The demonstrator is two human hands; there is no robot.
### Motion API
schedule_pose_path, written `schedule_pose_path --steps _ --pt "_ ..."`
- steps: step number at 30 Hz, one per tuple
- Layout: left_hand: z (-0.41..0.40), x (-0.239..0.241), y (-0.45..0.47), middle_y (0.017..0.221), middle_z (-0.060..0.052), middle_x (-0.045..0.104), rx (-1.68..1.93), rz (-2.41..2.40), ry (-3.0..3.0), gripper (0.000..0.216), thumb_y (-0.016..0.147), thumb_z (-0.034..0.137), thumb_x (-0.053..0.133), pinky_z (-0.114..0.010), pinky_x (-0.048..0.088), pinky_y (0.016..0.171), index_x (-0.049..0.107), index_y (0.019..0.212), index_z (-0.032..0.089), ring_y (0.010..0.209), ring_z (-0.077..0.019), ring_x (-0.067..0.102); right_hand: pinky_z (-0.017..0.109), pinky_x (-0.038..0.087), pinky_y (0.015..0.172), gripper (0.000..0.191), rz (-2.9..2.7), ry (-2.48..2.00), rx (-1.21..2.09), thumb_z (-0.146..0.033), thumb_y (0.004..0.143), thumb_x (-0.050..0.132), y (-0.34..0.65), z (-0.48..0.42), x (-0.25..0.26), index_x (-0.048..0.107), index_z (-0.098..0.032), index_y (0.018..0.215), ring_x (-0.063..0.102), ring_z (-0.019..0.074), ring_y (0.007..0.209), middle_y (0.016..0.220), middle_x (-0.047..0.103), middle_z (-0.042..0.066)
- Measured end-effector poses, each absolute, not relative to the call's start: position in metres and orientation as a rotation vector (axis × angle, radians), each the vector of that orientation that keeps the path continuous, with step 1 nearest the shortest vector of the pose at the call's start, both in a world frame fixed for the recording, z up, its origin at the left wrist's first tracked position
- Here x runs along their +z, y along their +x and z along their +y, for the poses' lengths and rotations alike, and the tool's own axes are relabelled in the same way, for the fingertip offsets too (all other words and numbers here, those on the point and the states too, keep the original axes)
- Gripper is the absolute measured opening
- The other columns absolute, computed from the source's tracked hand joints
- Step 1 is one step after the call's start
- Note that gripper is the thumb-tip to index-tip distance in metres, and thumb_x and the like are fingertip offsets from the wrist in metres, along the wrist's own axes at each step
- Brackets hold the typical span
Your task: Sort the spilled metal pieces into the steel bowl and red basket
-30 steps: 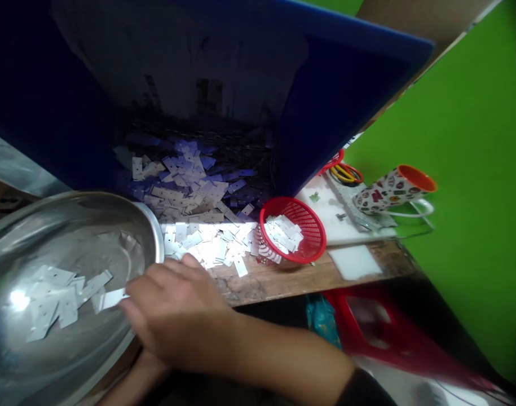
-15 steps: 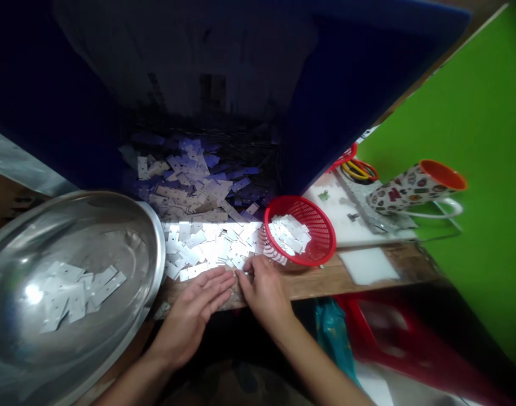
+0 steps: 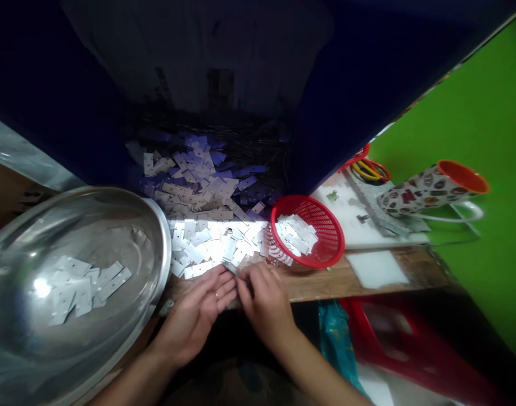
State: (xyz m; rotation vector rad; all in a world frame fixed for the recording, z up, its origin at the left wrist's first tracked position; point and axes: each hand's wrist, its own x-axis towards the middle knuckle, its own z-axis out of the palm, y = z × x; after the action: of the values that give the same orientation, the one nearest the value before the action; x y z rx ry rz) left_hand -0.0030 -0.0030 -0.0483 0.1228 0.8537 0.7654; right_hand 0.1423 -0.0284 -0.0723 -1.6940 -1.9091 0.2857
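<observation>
A small flat metal plate with holes (image 3: 231, 268) is between my two hands, at the front edge of a pile of like plates (image 3: 207, 242). My right hand (image 3: 264, 296) has its fingers and thumb closed on the plate's right end. My left hand (image 3: 202, 304) lies palm up with its fingers stretched out, a ring on one of them. Its fingertips are at the plate's left end, and I cannot tell whether they grip it. Right of the pile, a red plastic basket (image 3: 336, 242) holds several plates. A large steel basin (image 3: 167, 242) on the left holds several more.
Dark blue walls (image 3: 325, 113) enclose the pile at the back and sides. A wooden ledge (image 3: 317, 285) runs along the front. To the right are a white pad (image 3: 378, 269), a patterned mug (image 3: 427, 189) lying tilted, and yellow and red rings (image 3: 370, 170).
My right hand now has a metal plate in its fingers, held up at the left fingertips. My left hand has turned its palm further upward. The view has shifted slightly.
</observation>
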Motion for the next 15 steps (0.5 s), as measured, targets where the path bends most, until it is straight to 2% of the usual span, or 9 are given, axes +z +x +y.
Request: schedule_pose_path --steps 2,5,8,11,15 --pt "-0.001 -0.049 -0.003 0.119 -0.013 0.066 0.757 0.781 0.097 0.02 0.091 0.025 0.051 -0.04 0.038 0.109 0.066 0.1 0.014 0.121 -0.0242 0.055 0.035 0.041 0.076 0.011 -2.001 -1.567 0.282 -0.021 0.091 0.051 0.139 -0.035 -0.067 0.057 -0.019 0.083 0.059 0.0199 0.076 0.078 0.064 0.004" --pt "0.003 -0.051 -0.005 0.122 -0.014 0.064 0.778 0.718 0.086 0.025 0.093 0.029 0.047 -0.041 0.038 0.108 0.064 0.102 0.013 0.123 -0.0249 0.053 0.035 0.044 0.08 0.007 -1.927 -1.448 0.418 -0.023 0.092 0.053 0.145 -0.033 -0.062 0.059 -0.019 0.092 0.061 0.0199 0.085 0.087 0.066 0.005" --pt "0.005 -0.053 -0.007 0.125 -0.016 0.062 0.796 0.726 0.059 0.03 0.092 0.034 0.047 -0.044 0.037 0.108 0.061 0.109 0.012 0.124 -0.0276 0.053 0.034 0.048 0.084 0.021 -1.861 -1.516 0.377 -0.014 0.092 0.047 0.162 -0.018 -0.064 0.06 -0.018 0.108 0.06 0.0199 0.093 0.097 0.064 0.009" --pt "0.006 -0.052 -0.008 0.127 -0.018 0.061 0.781 0.759 0.035 0.035 0.091 0.036 0.049 -0.045 0.036 0.108 0.057 0.115 0.011 0.123 -0.0295 0.053 0.036 0.051 0.081 0.038 -2.085 -1.688 0.297 -0.009 0.089 0.046 0.175 -0.001 -0.071 0.057 -0.021 0.123 0.057 0.0242 0.103 0.116 0.058 0.012" --pt "0.005 -0.051 -0.011 0.129 -0.018 0.059 0.789 0.776 0.044 0.037 0.091 0.036 0.049 -0.045 0.035 0.109 0.055 0.119 0.012 0.125 -0.0295 0.052 0.039 0.052 0.083 0.048 -2.285 -1.771 0.243 -0.005 0.085 0.049 0.177 0.011 -0.07 0.053 -0.025 0.128 0.05 0.029 0.116 0.135 0.047 0.012"
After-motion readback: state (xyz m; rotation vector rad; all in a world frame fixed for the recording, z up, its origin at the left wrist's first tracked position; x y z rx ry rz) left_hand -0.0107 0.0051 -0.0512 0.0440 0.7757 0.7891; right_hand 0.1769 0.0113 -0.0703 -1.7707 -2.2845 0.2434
